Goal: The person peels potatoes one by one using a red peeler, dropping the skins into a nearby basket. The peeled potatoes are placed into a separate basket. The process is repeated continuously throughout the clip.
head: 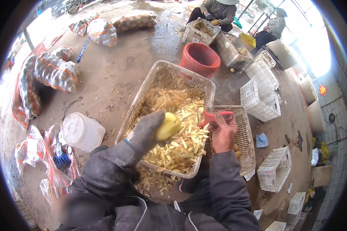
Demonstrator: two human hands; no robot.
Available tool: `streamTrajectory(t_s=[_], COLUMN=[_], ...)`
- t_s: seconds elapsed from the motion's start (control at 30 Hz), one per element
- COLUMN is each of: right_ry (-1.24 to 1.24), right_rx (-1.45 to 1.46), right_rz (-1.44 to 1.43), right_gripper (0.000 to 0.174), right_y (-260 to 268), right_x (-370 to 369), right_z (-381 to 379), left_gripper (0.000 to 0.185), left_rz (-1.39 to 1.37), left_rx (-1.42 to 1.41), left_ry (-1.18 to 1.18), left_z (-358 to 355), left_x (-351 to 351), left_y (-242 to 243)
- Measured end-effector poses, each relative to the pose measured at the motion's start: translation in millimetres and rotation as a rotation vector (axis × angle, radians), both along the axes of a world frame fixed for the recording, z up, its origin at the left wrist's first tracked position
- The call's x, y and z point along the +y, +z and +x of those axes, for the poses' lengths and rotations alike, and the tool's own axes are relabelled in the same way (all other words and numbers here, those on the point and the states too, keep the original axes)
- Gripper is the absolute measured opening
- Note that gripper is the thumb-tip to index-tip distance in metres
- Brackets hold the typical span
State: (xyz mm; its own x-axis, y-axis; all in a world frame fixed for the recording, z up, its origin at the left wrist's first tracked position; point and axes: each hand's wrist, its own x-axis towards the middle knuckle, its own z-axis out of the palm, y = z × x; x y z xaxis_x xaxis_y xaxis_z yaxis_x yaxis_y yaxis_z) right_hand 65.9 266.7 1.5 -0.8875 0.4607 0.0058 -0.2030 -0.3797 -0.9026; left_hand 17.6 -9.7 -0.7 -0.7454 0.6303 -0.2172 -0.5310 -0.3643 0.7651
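Observation:
My left hand (146, 130), in a grey work glove, is closed around a peeled yellow potato (168, 126). Bare, my right hand (224, 132) grips the red handle of a Y-shaped peeler (209, 117), its head a short way right of the potato. Beneath both lies a plastic crate (133, 106) full of peelings (188, 138), pale strips on top and browner ones towards the far end. A second crate (250, 144) stands to its right, partly under my right forearm, with a few potatoes (236, 151) inside.
Beyond the crate stands a red bucket (201, 57). A white tub (82, 131) and net sacks (56, 70) lie to the left. White crates (260, 99) line the right. At the back, one person (219, 14) handles a potato over a crate; another person (270, 27) sits farther right.

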Motion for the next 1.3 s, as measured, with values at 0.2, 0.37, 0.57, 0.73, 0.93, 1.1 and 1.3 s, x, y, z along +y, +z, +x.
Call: streamTrajectory(t_s=[0.2,0.37,0.57,0.73,0.93,1.1,1.3], right_ry=[0.203,0.322,0.271,-0.021,0.033,0.071,0.093], right_rx=[0.014,-0.091,-0.130,-0.182,-0.134,-0.149,-0.161], right_rz=[-0.005,-0.077,-0.094,0.138,0.216,0.130,0.038], right_gripper=[0.010,0.020,0.016,0.011,0.013,0.014,0.014], right_y=[32.7,14.8,8.7,-2.5,6.2,3.4,-2.2], right_x=[-37.9,-25.0,-9.6,23.1,-7.3,-13.8,-10.7], right_z=[17.2,11.9,7.8,0.9,-3.0,-2.5,-3.7], left_gripper=[0.064,0.057,0.062,0.076,0.083,0.090,0.082], left_rz=[-0.184,-0.255,-0.334,-0.024,0.085,0.268,0.195], left_rx=[0.265,0.238,0.274,0.211,0.070,0.012,0.026], left_ry=[-0.145,-0.219,-0.205,-0.132,-0.192,-0.222,-0.185], left_z=[-5.7,-4.3,-2.0,-2.0,1.6,2.1,-1.8], left_x=[5.1,10.3,10.7,-1.1,-2.3,-12.6,-6.2], left_y=[3.1,3.2,8.3,18.7,22.9,23.6,18.7])
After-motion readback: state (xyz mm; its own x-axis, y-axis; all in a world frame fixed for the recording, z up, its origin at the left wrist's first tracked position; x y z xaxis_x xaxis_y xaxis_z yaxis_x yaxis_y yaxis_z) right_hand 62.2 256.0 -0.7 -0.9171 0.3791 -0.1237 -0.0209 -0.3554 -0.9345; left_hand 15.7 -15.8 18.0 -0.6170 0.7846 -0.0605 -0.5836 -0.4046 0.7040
